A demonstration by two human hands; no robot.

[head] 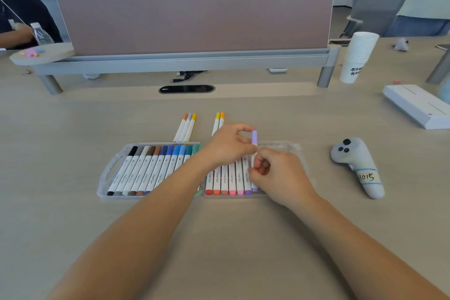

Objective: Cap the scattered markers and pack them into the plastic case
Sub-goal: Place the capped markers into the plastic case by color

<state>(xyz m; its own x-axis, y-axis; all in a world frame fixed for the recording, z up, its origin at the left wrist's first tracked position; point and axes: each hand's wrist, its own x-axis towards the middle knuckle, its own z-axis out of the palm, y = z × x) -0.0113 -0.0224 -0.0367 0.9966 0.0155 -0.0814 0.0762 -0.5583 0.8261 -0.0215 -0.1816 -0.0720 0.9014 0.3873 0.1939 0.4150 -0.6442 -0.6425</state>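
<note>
A clear plastic case [109,170] lies open on the desk, its two halves holding rows of white markers with coloured caps. Over the right half, my left hand [226,145] pinches the lilac cap end of a lilac marker [254,137]. My right hand [280,173] grips the same marker lower on its white barrel. The marker stands tilted above the right-hand row of red, orange, pink and purple markers [229,180]. Behind the case lie three loose markers [185,126] and two more loose markers [218,122], capped in orange, lilac and yellow.
A grey hand controller [358,165] labelled with tape lies to the right of the case. A white flat box [418,105] and a stack of paper cups [358,56] stand at the right back. A pink divider screen [194,14] closes the desk's far side.
</note>
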